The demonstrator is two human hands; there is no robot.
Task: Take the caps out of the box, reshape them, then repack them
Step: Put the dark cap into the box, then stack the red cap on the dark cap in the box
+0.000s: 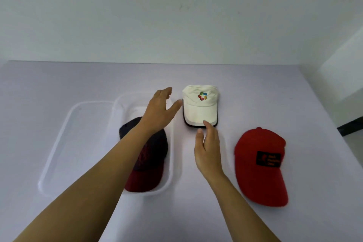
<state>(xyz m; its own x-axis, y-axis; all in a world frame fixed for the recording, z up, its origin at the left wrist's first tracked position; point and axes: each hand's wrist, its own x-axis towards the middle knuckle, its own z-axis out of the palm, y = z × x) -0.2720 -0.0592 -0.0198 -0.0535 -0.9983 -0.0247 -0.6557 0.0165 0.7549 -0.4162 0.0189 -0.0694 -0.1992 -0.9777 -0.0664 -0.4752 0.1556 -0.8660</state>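
A white cap (200,107) with a coloured logo lies on the table, brim toward me. My right hand (209,149) is just in front of it, fingers apart, fingertips touching the brim's dark edge. My left hand (161,112) hovers open above the clear plastic box (170,163), its thumb close to the white cap's left side. Inside the box lies a dark navy cap with a maroon brim (149,169), partly hidden by my left forearm. A red cap (259,165) with a black patch rests on the table to the right.
The box's clear lid (64,143) lies flat to the left of the box. The pale table (255,88) ends at a white wall behind and has an edge at the far right.
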